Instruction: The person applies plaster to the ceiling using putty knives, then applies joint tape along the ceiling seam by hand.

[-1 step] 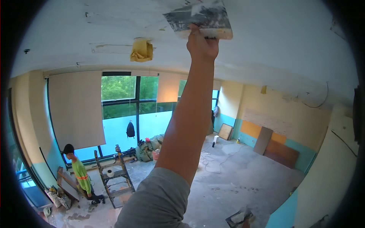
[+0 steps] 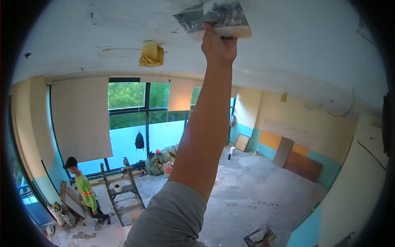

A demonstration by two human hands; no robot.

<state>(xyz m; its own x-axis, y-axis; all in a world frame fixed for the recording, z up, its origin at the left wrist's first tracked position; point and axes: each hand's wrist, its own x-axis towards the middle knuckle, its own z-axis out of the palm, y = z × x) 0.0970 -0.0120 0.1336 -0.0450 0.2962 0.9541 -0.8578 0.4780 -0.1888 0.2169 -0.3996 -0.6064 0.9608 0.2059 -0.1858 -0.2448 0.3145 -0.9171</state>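
A grey sleeve point(image 2: 173, 218) rises from the lower centre of the frame. The bare forearm extends upward to the right hand point(image 2: 219, 46) at upper centre, fingers closed around the handle of a wide plastering trowel point(image 2: 214, 18). The blade, smeared with grey-white plaster, lies flat against the white ceiling point(image 2: 288, 45) at the top centre. The left hand is out of view. A yellow patch point(image 2: 151, 54) hangs from the ceiling left of the trowel. Far below, at lower left, a stepladder point(image 2: 123, 193) stands on the dusty floor point(image 2: 255, 193); beside it stands a person in a bright green shirt point(image 2: 84, 189). Large windows point(image 2: 140, 119) fill the far wall.
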